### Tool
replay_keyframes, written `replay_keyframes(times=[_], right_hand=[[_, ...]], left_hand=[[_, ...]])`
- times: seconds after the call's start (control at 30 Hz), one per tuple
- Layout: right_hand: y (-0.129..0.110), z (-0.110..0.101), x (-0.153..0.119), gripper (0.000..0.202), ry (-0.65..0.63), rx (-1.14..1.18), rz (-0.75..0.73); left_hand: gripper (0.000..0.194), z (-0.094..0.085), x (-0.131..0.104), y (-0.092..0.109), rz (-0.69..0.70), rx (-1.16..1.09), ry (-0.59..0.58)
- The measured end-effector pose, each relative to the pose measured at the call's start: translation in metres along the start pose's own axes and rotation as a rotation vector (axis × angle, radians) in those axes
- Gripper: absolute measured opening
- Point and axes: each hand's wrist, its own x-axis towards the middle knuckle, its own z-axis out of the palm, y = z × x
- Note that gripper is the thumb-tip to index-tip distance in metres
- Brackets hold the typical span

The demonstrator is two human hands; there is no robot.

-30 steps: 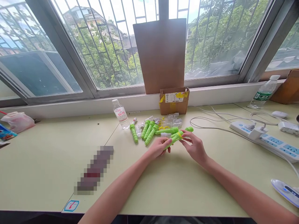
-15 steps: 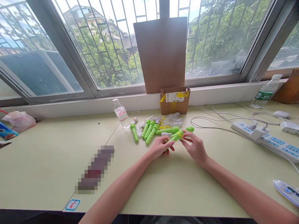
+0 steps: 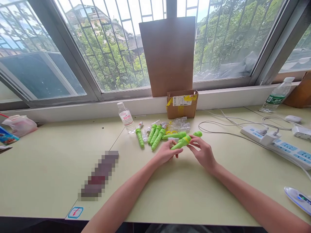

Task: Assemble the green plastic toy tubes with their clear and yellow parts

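Observation:
A green ridged tube [image 3: 180, 143] with a yellow ring at its upper end lies between my hands. My left hand [image 3: 168, 151] is closed round its lower part. The fingertips of my right hand [image 3: 202, 152] pinch it at the yellow ring. Just beyond, another green tube [image 3: 174, 135] lies sideways, and several more green tubes [image 3: 155, 136] lie to the left. Clear plastic pieces [image 3: 179, 123] and yellow rings [image 3: 171, 132] are heaped behind them.
A cardboard box [image 3: 181, 110] stands at the back below a brown board [image 3: 170, 58]. Water bottles stand at left [image 3: 126, 119] and right [image 3: 277, 95]. A power strip [image 3: 282, 145] with cables lies right. A blurred dark object [image 3: 100, 174] lies left.
The fingers of my left hand have shifted on the green tube, and more of its lower part shows. My right hand has hardly moved.

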Motion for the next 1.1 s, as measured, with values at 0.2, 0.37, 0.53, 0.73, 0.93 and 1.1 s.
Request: replay_keyframes(times=[0.2,0.37,0.53,0.73,0.93,1.1], right_hand=[[-0.0028,0.0004,-0.0001,0.019,0.001,0.025,0.036],[-0.0020,0.0009,0.0000,0.021,-0.007,0.037,0.029],[-0.0017,0.0013,-0.0007,0.016,-0.003,0.025,0.022],[-0.0020,0.0018,-0.0014,0.015,0.000,0.020,0.022],[-0.0009,0.0009,-0.0006,0.014,-0.018,0.027,0.028],[-0.0003,0.0008,-0.0006,0.015,-0.028,0.029,0.046]], left_hand=[[0.044,0.0005,0.0030,-0.0052,0.017,-0.074,-0.053],[0.049,-0.0014,0.0042,-0.0027,-0.001,-0.057,-0.118],[0.043,-0.0011,0.0004,0.0029,-0.044,0.025,-0.058],[0.039,0.0014,0.0002,-0.0015,0.010,-0.022,-0.029],[0.047,0.0014,0.0048,-0.0058,0.008,-0.051,-0.077],[0.048,0.0008,0.0037,-0.0021,-0.001,0.005,-0.082]])
